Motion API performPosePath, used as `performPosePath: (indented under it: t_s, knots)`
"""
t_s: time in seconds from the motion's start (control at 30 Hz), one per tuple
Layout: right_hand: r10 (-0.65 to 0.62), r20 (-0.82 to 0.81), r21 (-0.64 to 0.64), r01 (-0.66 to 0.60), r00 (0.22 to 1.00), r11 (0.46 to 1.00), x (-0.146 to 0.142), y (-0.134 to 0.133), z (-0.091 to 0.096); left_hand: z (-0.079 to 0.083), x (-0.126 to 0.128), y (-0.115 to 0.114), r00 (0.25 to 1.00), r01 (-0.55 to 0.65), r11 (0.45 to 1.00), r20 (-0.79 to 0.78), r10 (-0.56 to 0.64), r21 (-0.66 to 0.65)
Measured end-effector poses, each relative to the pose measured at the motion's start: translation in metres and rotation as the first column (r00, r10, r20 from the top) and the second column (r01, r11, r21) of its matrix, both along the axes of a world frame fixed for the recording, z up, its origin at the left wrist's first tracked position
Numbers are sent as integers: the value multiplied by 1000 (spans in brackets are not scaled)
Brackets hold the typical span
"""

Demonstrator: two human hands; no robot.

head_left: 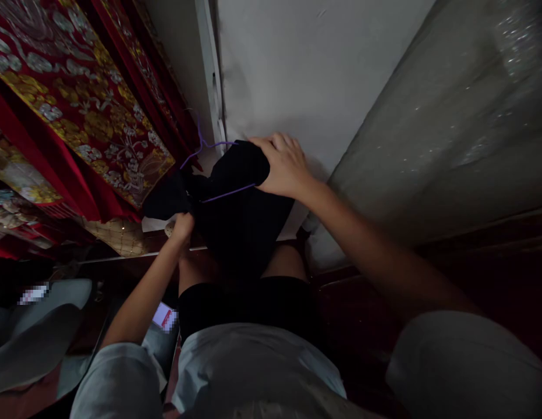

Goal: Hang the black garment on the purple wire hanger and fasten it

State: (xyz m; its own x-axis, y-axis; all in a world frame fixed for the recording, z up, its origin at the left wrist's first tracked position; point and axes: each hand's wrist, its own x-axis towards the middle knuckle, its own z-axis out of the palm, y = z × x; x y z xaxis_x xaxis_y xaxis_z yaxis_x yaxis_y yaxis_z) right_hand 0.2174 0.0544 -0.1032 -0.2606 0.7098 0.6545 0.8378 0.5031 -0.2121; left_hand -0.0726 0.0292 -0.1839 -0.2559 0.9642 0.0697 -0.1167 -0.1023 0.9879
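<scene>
A dark garment [240,227] hangs from a purple hanger [229,193] at the centre of the frame, just above the person's bare knees. The hanger's hook points toward the top of the frame, and its lower bar crosses in front of the cloth. The right hand [286,163], right of the frame's centre, is bent over the garment's upper right corner, gripping it; some of its fingertips are hidden. The left hand [182,228], left of the centre, is closed in a loose fist, pinching the garment's left edge.

Red cloth [100,110] with gold and silver embroidery fills the upper left, close to the hanger. A pale panel [314,64] stands at the top centre, and shiny plastic sheeting [449,139] covers the upper right. At the lower left, a lit screen [165,317], partly blurred out, shows beside the left forearm.
</scene>
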Motion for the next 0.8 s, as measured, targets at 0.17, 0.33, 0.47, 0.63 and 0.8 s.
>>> performPosePath:
  t_s: [0.17, 0.33, 0.47, 0.63, 0.8]
  knots:
    - [-228, -141, 19, 233, 963, 972, 22, -10, -15, -32, 15, -11, 975, 65, 997, 217, -56, -34]
    - [-320, -257, -37, 322, 912, 946, 34, -8, 5, -17, 16, -14, 981, 131, 991, 145, -132, 16]
    - [-199, -216, -55, 191, 956, 980, 21, -3, 23, -1, 15, -12, 982, 56, 998, 181, -55, -2]
    - [-39, -215, -16, 36, 976, 999, 16, -8, 10, -14, 27, -28, 955, -108, 994, 280, 102, 8]
    - [-20, -555, 31, 45, 831, 998, -1, -33, -55, -48, 48, -58, 895, -145, 979, 404, 192, -144]
